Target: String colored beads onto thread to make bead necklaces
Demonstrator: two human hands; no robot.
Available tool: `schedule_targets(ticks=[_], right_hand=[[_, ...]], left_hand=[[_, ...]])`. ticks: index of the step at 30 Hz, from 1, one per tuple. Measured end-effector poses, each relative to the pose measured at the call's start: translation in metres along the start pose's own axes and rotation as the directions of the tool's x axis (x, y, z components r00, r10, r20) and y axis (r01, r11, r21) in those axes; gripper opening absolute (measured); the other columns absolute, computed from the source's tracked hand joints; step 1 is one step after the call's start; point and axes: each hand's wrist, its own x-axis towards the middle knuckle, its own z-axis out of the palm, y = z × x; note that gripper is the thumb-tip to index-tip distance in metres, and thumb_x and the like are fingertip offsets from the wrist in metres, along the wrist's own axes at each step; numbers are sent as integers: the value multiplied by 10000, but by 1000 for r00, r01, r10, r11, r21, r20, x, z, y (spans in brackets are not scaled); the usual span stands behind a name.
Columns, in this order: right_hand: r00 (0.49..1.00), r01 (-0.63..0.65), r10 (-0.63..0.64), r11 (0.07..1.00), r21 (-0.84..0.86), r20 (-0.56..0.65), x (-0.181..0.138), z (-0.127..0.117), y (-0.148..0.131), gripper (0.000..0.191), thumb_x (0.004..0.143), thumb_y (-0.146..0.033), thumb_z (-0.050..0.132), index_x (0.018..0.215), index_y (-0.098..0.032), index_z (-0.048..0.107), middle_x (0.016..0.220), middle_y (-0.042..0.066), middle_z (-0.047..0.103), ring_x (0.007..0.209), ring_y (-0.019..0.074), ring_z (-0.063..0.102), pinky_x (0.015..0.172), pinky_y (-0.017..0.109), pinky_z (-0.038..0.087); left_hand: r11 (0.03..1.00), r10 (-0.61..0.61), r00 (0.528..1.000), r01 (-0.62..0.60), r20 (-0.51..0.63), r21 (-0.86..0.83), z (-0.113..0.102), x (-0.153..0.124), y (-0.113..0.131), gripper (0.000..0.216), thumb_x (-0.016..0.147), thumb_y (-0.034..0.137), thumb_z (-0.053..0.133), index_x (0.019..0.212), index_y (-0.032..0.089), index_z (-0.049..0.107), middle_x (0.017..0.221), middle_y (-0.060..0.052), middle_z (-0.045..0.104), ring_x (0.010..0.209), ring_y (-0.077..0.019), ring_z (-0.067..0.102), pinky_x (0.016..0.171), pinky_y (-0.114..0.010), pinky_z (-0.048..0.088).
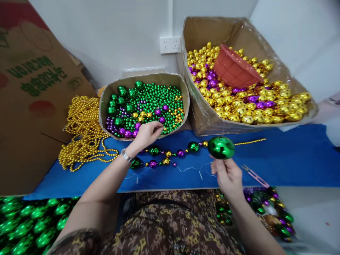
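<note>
Left hand: reaches over the near rim of the smaller carton, wrist banded by a metal watch; fingers curled close together, though whether a bead lies between them cannot be told.
Right hand: thumb and fingers closed on the near side of the large green bead.
Large green bead: at the right hand's fingertips, over the blue cloth, just right of the strung beads' upper row.
Strung beads: green, purple and gold, in two rows on the cloth between the hands, partly behind the left forearm.
Thread: thin, pale, trailing rightward from the lower row.
Gold bead strand: straight, extending right from behind the large green bead.
Snips: pink-handled, beside the right hand.
Smaller carton, contents: green, purple and gold beads of mixed sizes.
Larger carton: gold and purple beads, with a tilted red basket on top.
Gold bead chains: heaped left of the smaller carton.
</note>
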Motion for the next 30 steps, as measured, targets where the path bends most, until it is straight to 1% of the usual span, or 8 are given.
schedule_targets(ticks=[4, 8, 18, 21, 23, 25, 27, 30], right_hand=[[990, 4, 12, 994, -111, 141, -4, 9, 7, 325, 972, -382, 451, 714, -196, 518, 564, -28, 521, 518, 103, 516, 519, 226, 400], [983, 52, -20, 983, -174, 182, -4, 13, 12, 329, 981, -366, 420, 709, -200, 500, 567, -26, 520, 514, 107, 519, 528, 231, 386], [981, 89, -41, 965, -248, 190, -3, 22, 12, 301, 979, -330, 412, 717, -210, 498, 531, -36, 515, 482, 111, 514, 504, 221, 379], [975, 131, -72, 951, -281, 211, -2, 27, 12, 259, 976, -304, 425, 767, -208, 542, 566, -27, 556, 511, 117, 549, 534, 221, 404], [965, 170, -96, 939, -299, 244, -1, 30, 11, 235, 978, -283, 425, 817, -205, 578, 617, -14, 602, 543, 122, 578, 566, 222, 424], [954, 199, -112, 929, -311, 278, 0, 32, 10, 227, 981, -262, 418, 865, -202, 604, 678, 2, 645, 581, 128, 608, 598, 223, 441], [946, 227, -130, 918, -324, 296, 1, 35, 10, 223, 982, -246, 416, 894, -196, 615, 741, 19, 678, 635, 136, 638, 632, 225, 454], [938, 271, -166, 900, -343, 304, 1, 37, 11, 219, 981, -225, 414, 913, -193, 620, 809, 35, 706, 707, 147, 667, 675, 229, 468]], left_hand=[[981, -21, 966, -29, 256, 189, 20, 46, -14, 198, 872, 160, 524, 972, 154, 695, 919, -56, 735, 812, -180, 672, 753, -268, 487], [939, -51, 926, -83, 373, 334, 37, 63, -18, 228, 820, 122, 554, 992, 159, 700, 983, -92, 722, 933, -232, 666, 829, -304, 487], [964, -41, 932, -58, 361, 259, 47, 59, -21, 273, 801, 11, 490, 922, 132, 702, 937, -130, 702, 946, -248, 654, 852, -367, 499], [997, -77, 965, 82, 250, -10, 41, 50, -19, 254, 844, 94, 512, 1023, 138, 686, 950, -107, 707, 877, -201, 662, 807, -338, 525], [843, -173, 967, 244, 187, -480, 36, 39, -13, 220, 856, 185, 557, 1027, 135, 686, 939, -95, 708, 802, -163, 659, 746, -303, 538], [450, -253, 941, 320, 225, -834, 31, 24, -4, 213, 820, 246, 640, 988, 131, 703, 936, -93, 710, 757, -137, 651, 709, -273, 537], [180, -263, 921, 338, 286, -924, 27, 11, 6, 224, 768, 256, 716, 953, 131, 720, 941, -92, 714, 748, -122, 647, 697, -247, 531], [54, -283, 904, 348, 320, -936, 23, -1, 17, 232, 727, 239, 765, 928, 128, 739, 910, -88, 721, 731, -115, 644, 669, -222, 524]])
